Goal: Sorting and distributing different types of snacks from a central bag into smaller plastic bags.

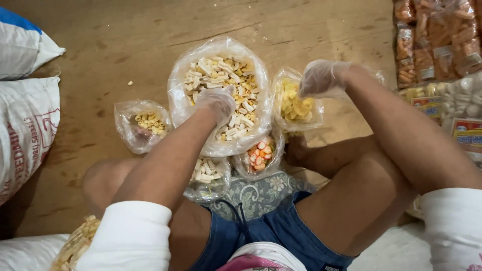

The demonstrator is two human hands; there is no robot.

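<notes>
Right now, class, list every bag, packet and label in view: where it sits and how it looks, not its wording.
Large clear bag: centre floor, pale tube snacks; gloved left hand in it.
Small clear bag: left of it, yellow rings.
Clear bag: right, yellow pieces; gloved right hand at its mouth.
White sacks: left edge.
Orange snack packets: top right.

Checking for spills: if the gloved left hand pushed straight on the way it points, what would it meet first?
Probably the pale tube-shaped snacks filling the large clear plastic bag; the left hand already sits over them, though depth is unclear.
</notes>
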